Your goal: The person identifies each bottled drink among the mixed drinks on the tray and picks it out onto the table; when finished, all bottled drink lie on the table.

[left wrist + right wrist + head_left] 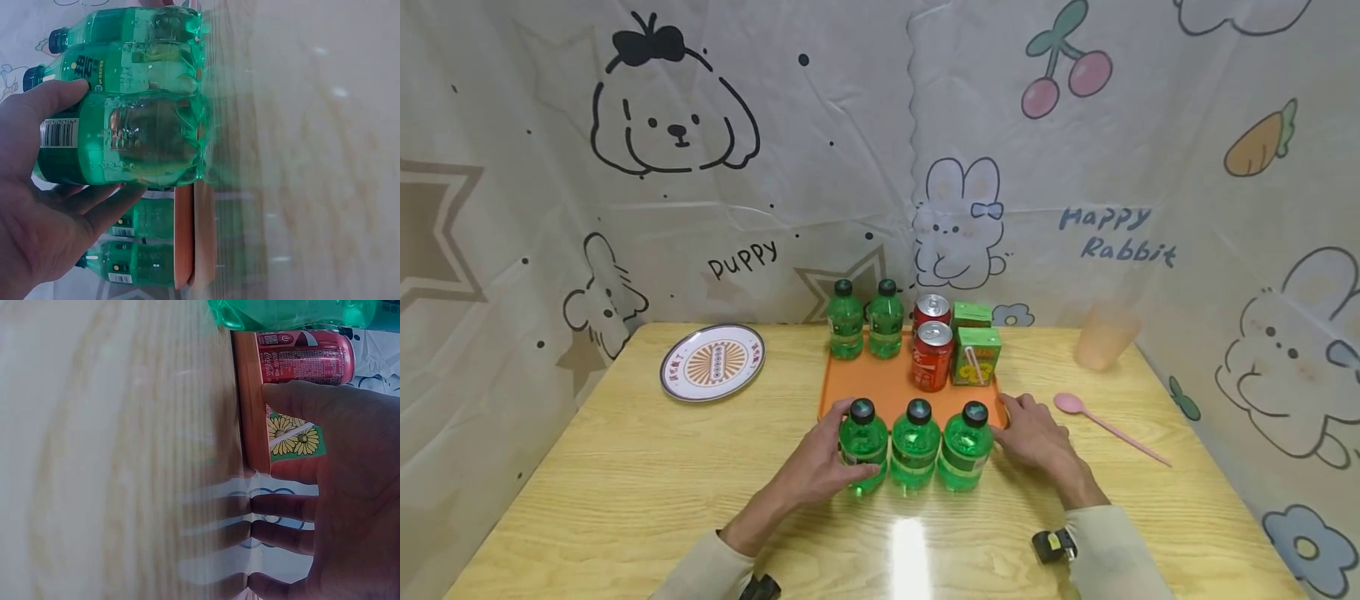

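Three green bottles with black caps stand in a row on the table before an orange tray (880, 383). My left hand (820, 467) grips the leftmost front bottle (863, 442), thumb on its near side and fingers behind it. In the left wrist view the thumb lies over this bottle (137, 140), below its cap end. Beside it stand the middle bottle (914, 446) and the right bottle (966, 450). My right hand (1036, 429) touches the tray's front right corner with thumb and forefinger. In the right wrist view its other fingers (284, 506) are spread, fingertips on the table.
On the tray stand two more green bottles (846, 325), two red cola cans (932, 358) and two green drink cartons (976, 358). A patterned plate (713, 362) lies left. To the right are a pink spoon (1069, 403) and a translucent orange cup (1103, 337). A printed cloth hangs behind.
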Available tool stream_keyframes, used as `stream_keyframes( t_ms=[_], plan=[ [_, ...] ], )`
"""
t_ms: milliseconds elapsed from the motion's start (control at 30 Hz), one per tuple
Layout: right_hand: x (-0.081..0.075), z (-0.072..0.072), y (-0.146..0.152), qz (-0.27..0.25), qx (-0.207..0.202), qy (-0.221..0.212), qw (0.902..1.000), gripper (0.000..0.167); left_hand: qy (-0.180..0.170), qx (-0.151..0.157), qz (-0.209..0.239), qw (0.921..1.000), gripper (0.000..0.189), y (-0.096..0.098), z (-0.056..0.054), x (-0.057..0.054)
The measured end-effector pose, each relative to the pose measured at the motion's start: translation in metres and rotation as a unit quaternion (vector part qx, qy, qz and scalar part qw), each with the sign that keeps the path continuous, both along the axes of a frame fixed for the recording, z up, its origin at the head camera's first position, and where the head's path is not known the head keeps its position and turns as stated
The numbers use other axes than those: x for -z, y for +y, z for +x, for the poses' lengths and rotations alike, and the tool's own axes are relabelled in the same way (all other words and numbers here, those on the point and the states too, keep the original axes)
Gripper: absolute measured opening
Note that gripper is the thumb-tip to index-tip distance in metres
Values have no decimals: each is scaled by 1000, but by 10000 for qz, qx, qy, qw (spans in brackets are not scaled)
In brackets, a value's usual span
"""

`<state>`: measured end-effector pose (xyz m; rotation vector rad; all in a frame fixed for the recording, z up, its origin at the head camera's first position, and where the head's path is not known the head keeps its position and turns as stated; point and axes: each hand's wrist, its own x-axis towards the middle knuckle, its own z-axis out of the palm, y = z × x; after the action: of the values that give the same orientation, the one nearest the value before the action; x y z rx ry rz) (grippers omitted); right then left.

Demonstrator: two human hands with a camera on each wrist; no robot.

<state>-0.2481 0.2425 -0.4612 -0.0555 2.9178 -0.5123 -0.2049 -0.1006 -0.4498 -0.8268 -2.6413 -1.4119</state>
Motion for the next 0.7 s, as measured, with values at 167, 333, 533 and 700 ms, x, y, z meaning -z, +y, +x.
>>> stream_keyframes(
  t_ms=[167,333,533,700],
  plan=[
    [1,-1,0,4,7,-53,10000,83,-43,-75,-110,9999,82,1,-1,0],
    [1,-1,2,-9,29,-64,10000,83,-77,125,-126,9998,83,2,-4,0],
    [0,-1,1,-45,25,-13,10000,81,-609,978,423,9924,87,-14,-16,-7],
    [2,-1,0,-26,5,-3,10000,80,-687,782,1055,9889,74,-32,-32,-19]
  ],
)
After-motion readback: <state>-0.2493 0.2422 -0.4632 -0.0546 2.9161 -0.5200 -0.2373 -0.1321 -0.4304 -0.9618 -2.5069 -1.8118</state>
